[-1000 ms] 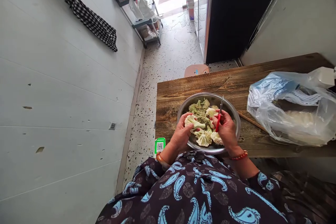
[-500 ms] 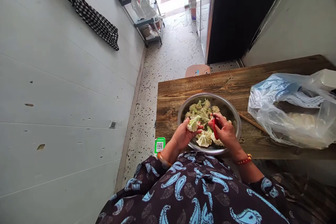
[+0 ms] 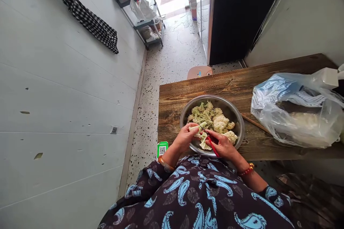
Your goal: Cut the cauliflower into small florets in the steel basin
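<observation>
While a cauliflower piece (image 3: 202,125) is held over the 9 o'clock side of a steel bowl (image 3: 232,111), its stem pointing to about 2 o'clock, the left hand (image 3: 185,136) has its fingers bent round the outer end, partly hiding it. The right hand (image 3: 223,146), at 5 o'clock, is curled around a red-handled cutting tool (image 3: 212,146), its dark tip at the stem; I cannot tell whether they touch. That hand and wrist cover the bowl's near rim. Loose florets (image 3: 220,123) fill the middle. The bowl stands on a wooden table (image 3: 173,102); at 3 o'clock a thin stick (image 3: 256,123) runs to a bulky plastic bag (image 3: 285,121). A green code card (image 3: 162,149) shows at 8 o'clock. Past the table, a pink stool (image 3: 199,72) is between 11 and 12, a loaded cart (image 3: 146,24) at 11, and 1 checked cloth (image 3: 90,23) at 10.
</observation>
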`<state>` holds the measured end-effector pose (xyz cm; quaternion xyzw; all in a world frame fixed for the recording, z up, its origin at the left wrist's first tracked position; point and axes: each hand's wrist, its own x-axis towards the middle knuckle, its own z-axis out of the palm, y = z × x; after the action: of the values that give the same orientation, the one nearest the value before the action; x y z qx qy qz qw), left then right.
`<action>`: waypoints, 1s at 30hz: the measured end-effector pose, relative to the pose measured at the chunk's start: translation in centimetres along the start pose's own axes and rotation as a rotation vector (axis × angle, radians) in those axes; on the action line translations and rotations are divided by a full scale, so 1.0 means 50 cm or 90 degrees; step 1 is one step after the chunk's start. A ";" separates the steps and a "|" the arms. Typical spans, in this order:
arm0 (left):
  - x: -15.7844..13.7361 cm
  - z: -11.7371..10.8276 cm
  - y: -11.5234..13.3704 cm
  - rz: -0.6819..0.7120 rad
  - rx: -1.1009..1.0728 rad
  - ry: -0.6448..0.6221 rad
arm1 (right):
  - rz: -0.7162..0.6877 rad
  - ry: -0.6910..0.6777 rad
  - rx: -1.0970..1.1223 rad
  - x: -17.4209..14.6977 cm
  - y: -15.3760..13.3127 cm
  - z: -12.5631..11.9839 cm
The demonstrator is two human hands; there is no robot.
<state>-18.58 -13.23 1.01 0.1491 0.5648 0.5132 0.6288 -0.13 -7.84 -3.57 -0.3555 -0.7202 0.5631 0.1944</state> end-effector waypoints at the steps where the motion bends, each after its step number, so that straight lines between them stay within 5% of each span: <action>1: -0.001 -0.001 -0.002 0.010 0.035 0.004 | 0.003 -0.009 0.002 0.001 0.003 0.001; 9: 0.010 -0.006 0.003 0.172 0.310 0.046 | 0.028 -0.031 0.052 0.009 -0.017 0.000; 17: 0.037 -0.016 -0.002 0.289 0.434 0.072 | 0.094 -0.058 0.183 -0.003 -0.015 0.001; 20: 0.040 -0.011 -0.006 0.268 0.393 0.054 | 0.174 -0.065 0.255 -0.005 -0.011 0.008; 24: 0.035 -0.001 -0.006 0.119 0.194 -0.012 | 0.262 -0.017 0.342 0.002 -0.001 0.005; 30: 0.036 -0.005 0.016 0.067 -0.051 -0.042 | 0.194 -0.011 0.254 -0.001 -0.005 -0.024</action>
<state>-19.45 -11.52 0.54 0.1703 0.5140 0.5626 0.6247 0.63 -7.12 -2.96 -0.4097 -0.5344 0.7201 0.1675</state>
